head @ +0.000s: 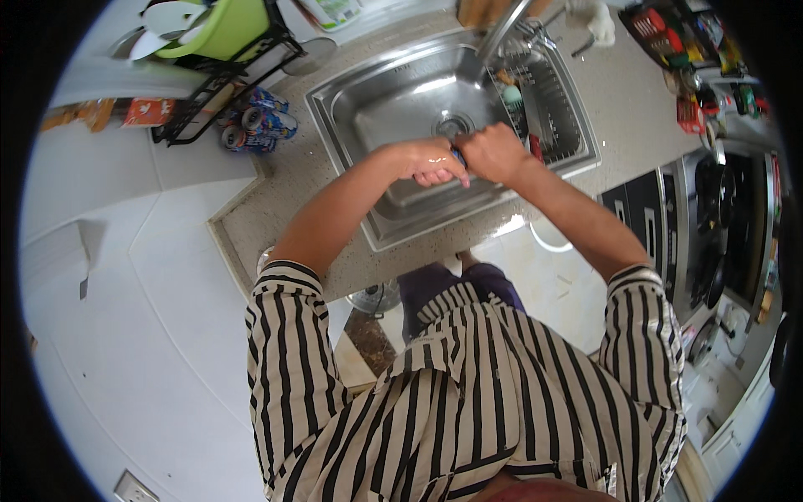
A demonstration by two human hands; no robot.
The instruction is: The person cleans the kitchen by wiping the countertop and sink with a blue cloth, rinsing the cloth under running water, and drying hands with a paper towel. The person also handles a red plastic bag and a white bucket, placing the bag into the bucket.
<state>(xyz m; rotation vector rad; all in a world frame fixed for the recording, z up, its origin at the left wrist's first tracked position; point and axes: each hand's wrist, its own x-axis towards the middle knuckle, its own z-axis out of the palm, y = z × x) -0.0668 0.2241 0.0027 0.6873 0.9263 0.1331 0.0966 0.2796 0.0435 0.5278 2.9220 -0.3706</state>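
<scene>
Over the stainless steel sink (382,128), my left hand (431,162) and my right hand (495,154) are close together, fingers curled. A small blue thing (461,157) shows between them, mostly covered by both hands; its kind is hard to make out. Wet highlights shine on the left hand. Behind the hands lies the sink's round drain (453,124). To the right, a wire basket (555,125) hangs in the sink with a pale green scrubber (512,95) and a red item (535,148).
The faucet (504,28) rises at the sink's back. Several blue printed drink cans (270,122) stand on the left counter by a black dish rack (207,88) with a lime-green basin (229,31). Bottles and packets crowd the right wall, near a gas stove (715,207).
</scene>
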